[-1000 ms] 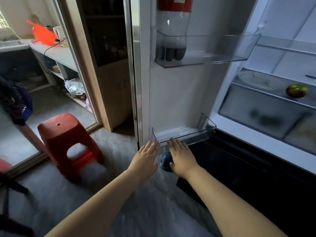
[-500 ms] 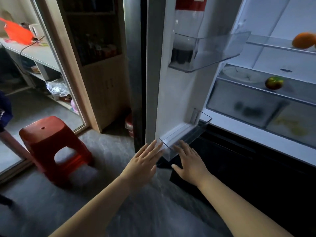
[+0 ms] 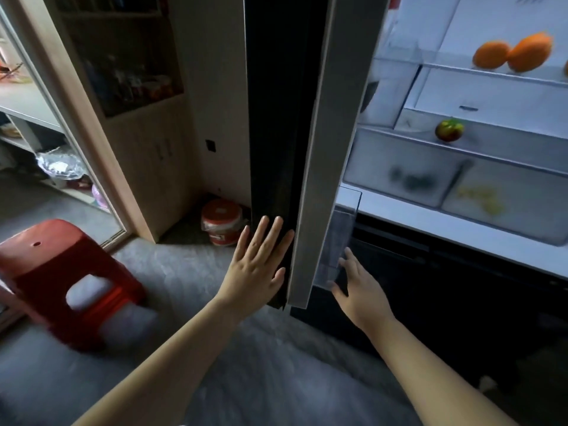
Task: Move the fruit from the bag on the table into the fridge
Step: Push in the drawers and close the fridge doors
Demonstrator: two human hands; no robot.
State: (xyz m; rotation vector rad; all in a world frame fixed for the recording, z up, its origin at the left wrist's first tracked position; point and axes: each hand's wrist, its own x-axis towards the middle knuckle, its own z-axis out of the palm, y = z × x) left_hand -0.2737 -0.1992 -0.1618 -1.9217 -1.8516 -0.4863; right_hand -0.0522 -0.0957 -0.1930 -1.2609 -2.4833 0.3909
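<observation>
Fruit: two oranges point(image 3: 512, 55) on an upper fridge shelf, one red-green fruit point(image 3: 449, 130), possibly an apple, on the shelf below. Left hand point(image 3: 259, 265) flat, fingers spread, against the dark fridge door point(image 3: 276, 118). Right hand point(image 3: 358, 287) open, fingertips touching the clear door bin point(image 3: 338, 241).

fridge door point(image 3: 276, 118): black outer face, pale grey edge
door bin point(image 3: 339, 241): clear
oranges point(image 3: 511, 55): orange
apple point(image 3: 449, 131): green and red
stool point(image 3: 58, 272): red
bucket point(image 3: 221, 222): red, white band
cabinet point(image 3: 153, 155): light wood
floor point(image 3: 190, 275): mottled grey
fridge interior point(image 3: 491, 96): white
</observation>
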